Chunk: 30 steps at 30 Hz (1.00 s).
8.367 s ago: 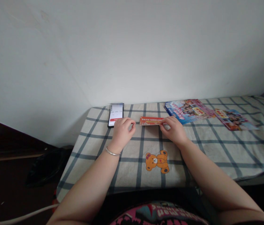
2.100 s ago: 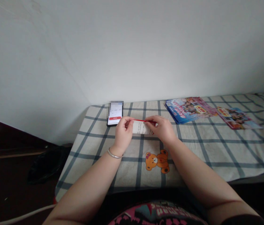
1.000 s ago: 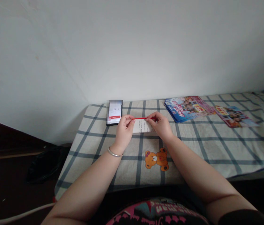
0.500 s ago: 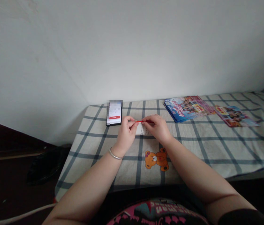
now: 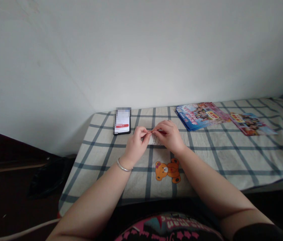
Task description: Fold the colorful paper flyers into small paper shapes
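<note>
Both hands meet over the middle of the checked cloth, fingertips almost touching. My left hand (image 5: 135, 144), with a silver bangle at the wrist, pinches the left end of a small piece of paper (image 5: 153, 140). The other end is pinched by my right hand (image 5: 170, 136), thumb against fingers. White with small dark print shows on the side towards me, and a thin reddish edge runs along the top between the fingertips. Most of the paper is hidden by the fingers.
A phone (image 5: 123, 122) with a lit screen lies left of my hands. To the right lie a stack of colourful flyers (image 5: 196, 115) and another flyer (image 5: 253, 124). A bear print (image 5: 167, 170) marks the tablecloth (image 5: 101, 147). A wall rises behind; a black bag (image 5: 47, 177) is at lower left.
My hands have drawn closer together, the left one shifting slightly right. Less of the paper's red edge shows between the fingertips. Phone and flyers stay in place.
</note>
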Each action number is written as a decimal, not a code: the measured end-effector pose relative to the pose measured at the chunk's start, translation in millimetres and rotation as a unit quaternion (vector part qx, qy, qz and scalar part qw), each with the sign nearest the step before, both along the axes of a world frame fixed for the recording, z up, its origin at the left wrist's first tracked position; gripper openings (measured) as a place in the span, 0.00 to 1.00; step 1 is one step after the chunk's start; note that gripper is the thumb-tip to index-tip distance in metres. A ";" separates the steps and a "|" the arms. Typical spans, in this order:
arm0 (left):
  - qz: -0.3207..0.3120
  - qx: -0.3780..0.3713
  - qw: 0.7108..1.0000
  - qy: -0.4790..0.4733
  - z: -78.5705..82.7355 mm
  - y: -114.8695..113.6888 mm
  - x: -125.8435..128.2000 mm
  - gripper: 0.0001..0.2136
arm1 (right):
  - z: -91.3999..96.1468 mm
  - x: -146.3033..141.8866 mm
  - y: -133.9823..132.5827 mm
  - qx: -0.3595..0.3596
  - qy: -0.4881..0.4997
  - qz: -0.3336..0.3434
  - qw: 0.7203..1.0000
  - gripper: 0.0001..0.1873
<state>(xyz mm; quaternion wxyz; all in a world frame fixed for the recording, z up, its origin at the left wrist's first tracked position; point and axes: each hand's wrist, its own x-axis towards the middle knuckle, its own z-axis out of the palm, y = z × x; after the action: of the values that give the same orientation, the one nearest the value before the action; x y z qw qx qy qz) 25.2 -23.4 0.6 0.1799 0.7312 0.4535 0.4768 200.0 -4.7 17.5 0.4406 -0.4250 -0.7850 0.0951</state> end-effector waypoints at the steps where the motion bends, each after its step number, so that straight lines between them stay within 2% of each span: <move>1: 0.000 0.004 1.000 0.003 0.2 0.4 -0.2 0.05 | 1.2 1.1 0.2 0.002 0.010 -0.004 1.000 0.05; 4: -0.008 0.013 1.000 0.003 0.5 2.4 -0.8 0.03 | 4.2 4.8 1.3 0.021 0.051 -0.032 0.998 0.06; 7: -0.026 -0.006 0.999 -0.036 -0.3 4.8 -1.1 0.05 | 5.2 7.5 3.0 0.028 0.076 -0.060 0.995 0.06; 10: -0.029 -0.029 0.997 -0.061 -1.6 7.0 -1.5 0.05 | 4.4 8.4 4.3 0.018 0.087 -0.063 0.994 0.06; 15: -0.021 -0.040 0.998 -0.042 -1.8 9.8 -2.9 0.04 | 1.3 9.2 5.4 0.014 0.113 -0.069 0.991 0.07; 21: -0.056 -0.060 0.995 -0.057 -1.9 13.3 -4.4 0.04 | -0.8 11.3 6.8 0.005 0.113 -0.074 0.991 0.07; 26: -0.078 -0.059 0.995 -0.010 -3.4 16.1 -10.0 0.04 | 1.8 12.0 7.6 0.003 0.108 -0.068 0.992 0.06; 30: -0.041 -0.042 0.998 0.030 -2.5 15.8 -13.3 0.04 | 4.4 12.6 7.3 -0.004 0.117 -0.046 0.992 0.07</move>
<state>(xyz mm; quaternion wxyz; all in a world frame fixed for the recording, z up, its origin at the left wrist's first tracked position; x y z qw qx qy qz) 11.9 -7.6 -1.9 0.2165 0.7550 0.4475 0.4276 212.6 2.6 21.9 0.5319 -0.4480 -0.7074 0.1266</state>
